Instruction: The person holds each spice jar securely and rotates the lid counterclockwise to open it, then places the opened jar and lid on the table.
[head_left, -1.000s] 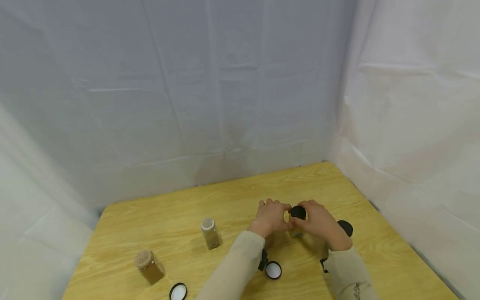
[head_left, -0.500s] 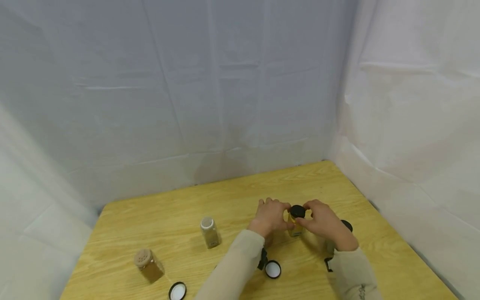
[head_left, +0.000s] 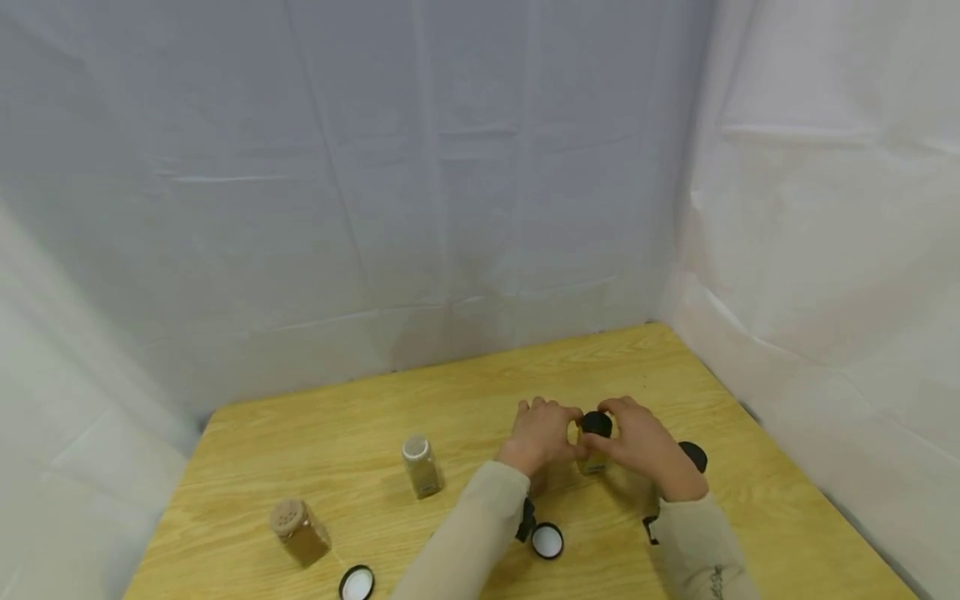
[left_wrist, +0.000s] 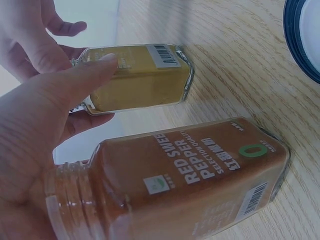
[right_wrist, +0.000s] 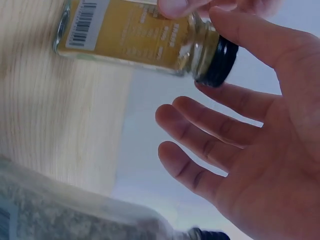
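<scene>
My left hand (head_left: 546, 432) holds a square glass jar of yellow-brown powder (left_wrist: 140, 85) standing upright on the table, thumb along its upper side. With thumb and index finger, my right hand (head_left: 637, 442) pinches the black screw cap (right_wrist: 220, 62) at the jar's mouth; its other fingers are spread apart. Glass thread shows below the cap in the right wrist view. Close by my left palm stands an uncapped jar of reddish-brown powder (left_wrist: 195, 175), labelled RED SWEET PEPPER; the left arm hides it in the head view.
A capped jar with speckled grey contents (right_wrist: 75, 210) stands beside my right wrist. To the left are a white-topped jar (head_left: 422, 468) and a brown jar with a perforated top (head_left: 298, 533). Two black lids lie white side up, one lid (head_left: 547, 541) near my left wrist, another lid (head_left: 357, 582) farther left.
Half a second ago my right hand was slightly farther right with its fingers turned on the cap; it has come back left around it. The left hand and jar stay in place.
</scene>
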